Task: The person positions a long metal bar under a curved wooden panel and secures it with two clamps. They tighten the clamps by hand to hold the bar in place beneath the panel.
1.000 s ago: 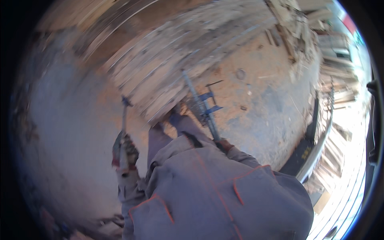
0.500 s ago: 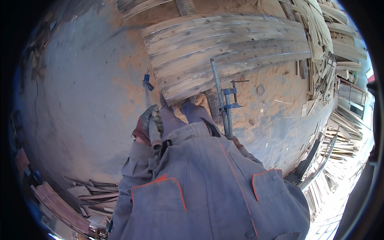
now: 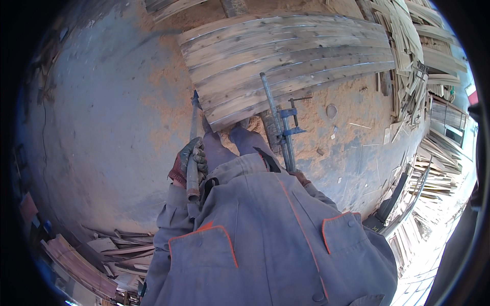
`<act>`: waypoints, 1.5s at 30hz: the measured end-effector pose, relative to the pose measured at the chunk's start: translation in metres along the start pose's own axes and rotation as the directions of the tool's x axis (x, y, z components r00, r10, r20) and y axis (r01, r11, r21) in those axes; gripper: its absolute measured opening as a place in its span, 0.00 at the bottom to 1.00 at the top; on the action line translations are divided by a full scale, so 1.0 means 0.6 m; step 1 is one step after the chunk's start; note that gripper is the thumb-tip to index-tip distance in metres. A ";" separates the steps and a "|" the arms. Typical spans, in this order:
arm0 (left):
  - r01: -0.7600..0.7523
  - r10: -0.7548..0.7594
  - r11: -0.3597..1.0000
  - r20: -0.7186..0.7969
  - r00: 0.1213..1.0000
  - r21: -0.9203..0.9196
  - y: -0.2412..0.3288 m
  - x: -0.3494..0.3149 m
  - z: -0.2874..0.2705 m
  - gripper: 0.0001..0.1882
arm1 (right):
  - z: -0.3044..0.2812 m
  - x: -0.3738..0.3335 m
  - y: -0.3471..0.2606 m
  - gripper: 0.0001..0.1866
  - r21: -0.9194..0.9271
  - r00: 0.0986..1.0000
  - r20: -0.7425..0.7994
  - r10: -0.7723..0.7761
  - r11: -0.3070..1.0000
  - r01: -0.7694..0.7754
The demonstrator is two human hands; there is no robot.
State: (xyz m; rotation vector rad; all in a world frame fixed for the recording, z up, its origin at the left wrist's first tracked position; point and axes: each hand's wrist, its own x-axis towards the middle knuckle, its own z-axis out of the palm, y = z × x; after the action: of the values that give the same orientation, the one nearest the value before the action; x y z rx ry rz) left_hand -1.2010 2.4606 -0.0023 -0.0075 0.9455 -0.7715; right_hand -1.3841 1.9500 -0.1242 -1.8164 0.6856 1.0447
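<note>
My left hand (image 3: 189, 159), in a dark, red-cuffed work glove, is wrapped round a long grey pipe clamp (image 3: 193, 176). This clamp's open pipe end points back at me, and its blue fitting (image 3: 195, 97) is beside the near left corner of a wooden plank panel (image 3: 291, 48). At my right side, my right hand (image 3: 302, 178) is closed at the lower end of metal pipe clamps (image 3: 272, 99) with blue jaws (image 3: 292, 131). Their upper end reaches over the panel's near edge as I see it. My right fingers are partly hidden by the pipes and sleeve.
The panel lies on timber supports (image 3: 270, 125) just beyond my legs. Sawdust (image 3: 332, 97) and scraps cover the floor around it. Stacked boards and offcuts (image 3: 434, 178) line the right side, and more wood pieces (image 3: 125, 250) lie at the lower left.
The clamp in my left hand has swung, its blue end moving up and right toward the panel corner. The clamps in my right hand have shifted slightly left.
</note>
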 end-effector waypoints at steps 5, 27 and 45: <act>-0.080 0.084 0.996 -0.117 0.990 0.039 -0.018 0.012 0.048 0.09 | 0.000 -0.007 -0.004 0.17 0.200 0.986 -0.007 0.164 0.967 -0.159; -0.030 0.032 0.999 -0.082 0.996 0.034 -0.007 -0.023 -0.001 0.11 | -0.005 -0.006 -0.003 0.15 0.102 1.000 0.017 -0.010 0.995 0.009; 0.053 -0.053 0.998 -0.011 0.999 -0.036 -0.040 0.019 -0.033 0.10 | -0.026 0.015 0.033 0.18 -0.317 0.980 0.149 -0.129 0.933 0.171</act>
State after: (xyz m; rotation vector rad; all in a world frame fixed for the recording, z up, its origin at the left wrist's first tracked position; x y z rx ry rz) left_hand -1.2259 2.4427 -0.0147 -0.0594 0.9736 -0.8042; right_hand -1.3898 1.9268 -0.1368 -2.0287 0.3006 1.2132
